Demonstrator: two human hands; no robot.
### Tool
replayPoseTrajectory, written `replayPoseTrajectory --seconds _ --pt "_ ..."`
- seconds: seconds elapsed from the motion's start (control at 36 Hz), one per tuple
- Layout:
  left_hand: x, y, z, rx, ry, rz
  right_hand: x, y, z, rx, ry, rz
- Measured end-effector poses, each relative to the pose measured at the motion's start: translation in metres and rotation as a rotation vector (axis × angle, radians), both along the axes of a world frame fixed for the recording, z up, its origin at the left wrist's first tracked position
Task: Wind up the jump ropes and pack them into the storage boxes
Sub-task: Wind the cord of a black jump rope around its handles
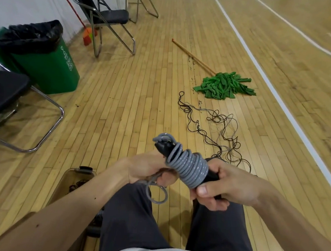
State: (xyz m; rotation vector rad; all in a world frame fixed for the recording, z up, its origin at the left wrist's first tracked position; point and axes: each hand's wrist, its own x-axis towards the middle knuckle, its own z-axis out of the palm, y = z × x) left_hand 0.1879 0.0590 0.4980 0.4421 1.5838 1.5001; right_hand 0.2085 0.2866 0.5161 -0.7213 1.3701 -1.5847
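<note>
Hands grip coiled grey rope (187, 166): left hand (148, 170), right hand (227, 186).

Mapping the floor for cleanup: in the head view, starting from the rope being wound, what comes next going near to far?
wound rope → tangled ropes → mop

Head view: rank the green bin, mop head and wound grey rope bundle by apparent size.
1. green bin
Then, unranked: mop head and wound grey rope bundle look alike, the bundle being far nearer the camera.
</note>
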Motion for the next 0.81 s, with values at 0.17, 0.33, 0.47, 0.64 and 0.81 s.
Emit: replayPoseTrajectory --seconds 0.17,0.33,0.47,0.64,0.81 --pt "0.006 -0.004 0.007 0.002 0.026 0.044 -0.003 0.004 -0.007 0.026 -0.008 -0.080" --pt "0.009 -0.004 0.020 -0.114 0.216 0.041 -0.005 0.010 -0.012 0.100 0.022 -0.176" --pt "0.012 0.001 0.021 -0.238 0.410 0.038 -0.009 0.013 -0.018 0.162 0.009 -0.299" --pt "0.011 -0.001 0.016 -0.281 0.387 0.141 -0.011 0.011 -0.019 0.201 -0.004 -0.356" --pt "0.010 -0.007 0.018 -0.401 0.420 0.190 -0.014 0.011 -0.028 0.255 -0.042 -0.456"
